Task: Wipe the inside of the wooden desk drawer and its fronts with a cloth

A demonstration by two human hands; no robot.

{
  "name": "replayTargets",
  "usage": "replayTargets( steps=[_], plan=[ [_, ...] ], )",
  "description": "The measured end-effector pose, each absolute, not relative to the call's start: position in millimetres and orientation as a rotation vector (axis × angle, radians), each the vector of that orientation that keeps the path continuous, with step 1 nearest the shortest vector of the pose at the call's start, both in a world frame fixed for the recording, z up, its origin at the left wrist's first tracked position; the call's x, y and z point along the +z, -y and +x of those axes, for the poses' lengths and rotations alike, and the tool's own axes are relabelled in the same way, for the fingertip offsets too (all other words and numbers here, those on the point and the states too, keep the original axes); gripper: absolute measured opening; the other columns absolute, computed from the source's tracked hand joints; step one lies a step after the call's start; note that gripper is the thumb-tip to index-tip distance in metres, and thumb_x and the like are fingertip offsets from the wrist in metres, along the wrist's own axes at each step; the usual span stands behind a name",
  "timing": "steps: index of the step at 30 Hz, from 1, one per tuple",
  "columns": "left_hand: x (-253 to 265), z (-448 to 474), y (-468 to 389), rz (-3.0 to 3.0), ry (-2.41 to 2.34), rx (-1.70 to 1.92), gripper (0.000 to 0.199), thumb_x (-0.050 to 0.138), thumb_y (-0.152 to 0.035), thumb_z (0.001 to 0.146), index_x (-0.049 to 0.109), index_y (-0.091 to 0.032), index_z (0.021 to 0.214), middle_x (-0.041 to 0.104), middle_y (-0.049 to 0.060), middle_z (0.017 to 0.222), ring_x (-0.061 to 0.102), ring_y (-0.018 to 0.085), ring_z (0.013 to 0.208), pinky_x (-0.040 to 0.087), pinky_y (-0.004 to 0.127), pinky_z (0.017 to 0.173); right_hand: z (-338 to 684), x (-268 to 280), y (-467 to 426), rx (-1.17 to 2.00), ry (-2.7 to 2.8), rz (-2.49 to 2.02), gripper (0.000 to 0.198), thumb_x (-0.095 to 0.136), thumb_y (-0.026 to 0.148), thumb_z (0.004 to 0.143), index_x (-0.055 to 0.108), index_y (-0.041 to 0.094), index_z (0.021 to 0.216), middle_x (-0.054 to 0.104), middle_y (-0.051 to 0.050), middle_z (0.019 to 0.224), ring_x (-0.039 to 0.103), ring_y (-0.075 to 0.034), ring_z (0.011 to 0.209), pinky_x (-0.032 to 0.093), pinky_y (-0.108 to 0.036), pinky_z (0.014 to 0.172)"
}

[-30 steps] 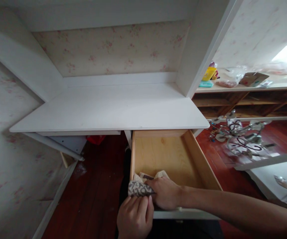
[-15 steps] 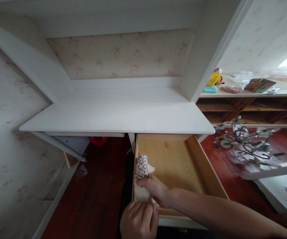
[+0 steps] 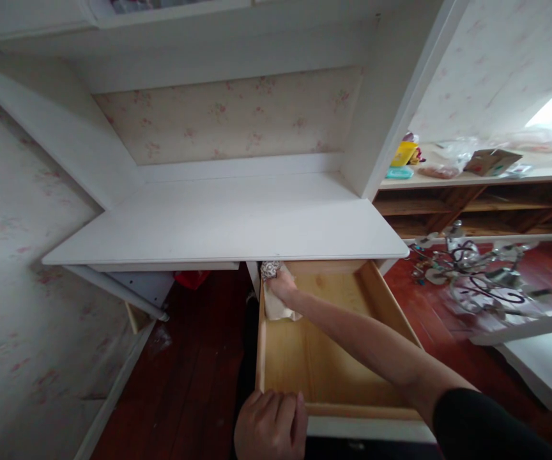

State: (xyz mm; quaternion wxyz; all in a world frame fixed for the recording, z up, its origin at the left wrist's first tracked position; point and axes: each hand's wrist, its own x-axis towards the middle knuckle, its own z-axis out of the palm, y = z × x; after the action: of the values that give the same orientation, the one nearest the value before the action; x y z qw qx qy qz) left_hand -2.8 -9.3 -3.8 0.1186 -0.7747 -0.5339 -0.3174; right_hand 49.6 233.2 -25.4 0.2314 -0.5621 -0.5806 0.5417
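Observation:
A pale wooden drawer (image 3: 381, 306) stands pulled out from under a white desk top (image 3: 228, 220). My right hand (image 3: 283, 284) reaches to the drawer's far left corner, closed on a cream cloth (image 3: 276, 305) with a dark patterned part, pressed against the left wall. My left hand (image 3: 269, 425) rests on the front left corner of the drawer, fingers curled over its edge.
A chandelier (image 3: 477, 275) lies on the red wooden floor (image 3: 184, 377) to the right. Behind it runs a wooden shelf unit (image 3: 477, 198) with a yellow box, bags and a carton on top. A white panel (image 3: 529, 358) sits at lower right. Floral wallpaper covers the left wall.
My right hand has slid the cloth along the drawer's left side from the front corner to the back corner. My left hand stays on the front edge.

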Motion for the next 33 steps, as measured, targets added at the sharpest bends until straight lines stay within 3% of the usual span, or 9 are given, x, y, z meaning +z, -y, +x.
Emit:
replayTargets(
  steps=[5,9,11,13,16,19,26,29,33],
  plan=[
    [-3.8,-3.0,8.2,-2.252,1.522,-0.948,0.022,0.058,-0.011,0.081,0.051,-0.022,0.064,0.051,-0.004,0.052,0.049,0.012,0.047,0.032,0.033,0.051,79.8,-11.5,-205.8,1.25,1.96,-1.548,0.033,0.055,0.014,0.079,0.063,0.017,0.111,0.066,-0.014,0.115,0.059,-0.029,0.114,0.042,-0.04,0.098],
    [-4.4,-2.9,7.6,-2.254,1.508,-0.955,0.022,0.058,-0.011,0.081,0.051,-0.022,0.064,0.051,-0.005,0.051,0.049,0.011,0.046,0.032,0.033,0.05,127.6,-4.1,-183.7,0.78,2.63,-0.601,0.044,0.046,0.012,0.09,0.057,0.028,0.129,0.057,-0.005,0.138,0.043,-0.021,0.134,0.03,-0.042,0.112],
    [-4.7,-2.7,7.8,-2.26,1.515,-0.951,0.022,0.058,-0.012,0.082,0.051,-0.022,0.064,0.051,-0.004,0.051,0.049,0.012,0.047,0.032,0.033,0.051,145.7,-5.4,-192.8,0.545,2.831,-0.172,0.038,0.042,0.015,0.096,0.061,0.031,0.124,0.06,-0.002,0.135,0.041,-0.017,0.136,0.026,-0.043,0.115],
    [-4.9,-2.3,8.1,-2.256,1.527,-0.943,0.022,0.058,-0.012,0.083,0.051,-0.022,0.064,0.051,-0.004,0.051,0.05,0.012,0.047,0.032,0.032,0.052,155.9,-12.3,-213.1,0.288,3.035,-0.034,0.033,0.039,0.017,0.099,0.067,0.03,0.112,0.065,-0.002,0.127,0.045,-0.016,0.131,0.029,-0.041,0.112],
    [-5.0,-1.4,8.1,-2.235,1.539,-0.935,0.022,0.058,-0.012,0.083,0.05,-0.022,0.065,0.051,-0.004,0.052,0.049,0.012,0.048,0.032,0.032,0.053,156.7,-29.5,-249.3,-0.053,3.265,-0.154,0.029,0.043,0.013,0.096,0.072,0.02,0.095,0.072,-0.008,0.107,0.058,-0.02,0.113,0.038,-0.038,0.099],
    [-4.5,-0.8,7.2,-2.23,1.543,-0.917,0.024,0.057,-0.012,0.084,0.049,-0.022,0.063,0.049,-0.004,0.051,0.048,0.012,0.047,0.032,0.032,0.052,144.6,-46.2,-275.3,-0.152,3.284,-0.292,0.027,0.046,0.008,0.091,0.072,0.013,0.09,0.073,-0.012,0.096,0.062,-0.023,0.098,0.04,-0.04,0.09],
    [-3.4,-2.8,5.5,-2.257,1.524,-0.87,0.026,0.056,-0.011,0.085,0.051,-0.022,0.063,0.05,-0.004,0.052,0.048,0.012,0.047,0.031,0.033,0.052,138.6,-56.2,-277.8,-0.244,3.259,-0.582,0.025,0.047,0.011,0.091,0.072,0.008,0.098,0.072,-0.016,0.099,0.061,-0.025,0.1,0.034,-0.042,0.095],
    [-3.3,-3.1,5.4,-2.266,1.523,-0.89,0.026,0.055,-0.011,0.086,0.051,-0.022,0.063,0.051,-0.005,0.052,0.048,0.011,0.047,0.031,0.032,0.053,173.0,-51.8,-268.0,-0.243,3.261,-0.785,0.027,0.048,0.012,0.09,0.072,0.01,0.102,0.072,-0.016,0.104,0.062,-0.025,0.101,0.036,-0.042,0.093],
    [-3.1,-1.5,6.2,-2.273,1.529,-0.893,0.026,0.055,-0.013,0.088,0.051,-0.022,0.064,0.052,-0.004,0.053,0.049,0.012,0.05,0.031,0.032,0.056,241.3,-40.8,-254.8,-0.249,3.283,-1.181,0.025,0.051,0.007,0.085,0.074,0.009,0.094,0.073,-0.019,0.096,0.067,-0.028,0.092,0.043,-0.043,0.084]
  ],
)
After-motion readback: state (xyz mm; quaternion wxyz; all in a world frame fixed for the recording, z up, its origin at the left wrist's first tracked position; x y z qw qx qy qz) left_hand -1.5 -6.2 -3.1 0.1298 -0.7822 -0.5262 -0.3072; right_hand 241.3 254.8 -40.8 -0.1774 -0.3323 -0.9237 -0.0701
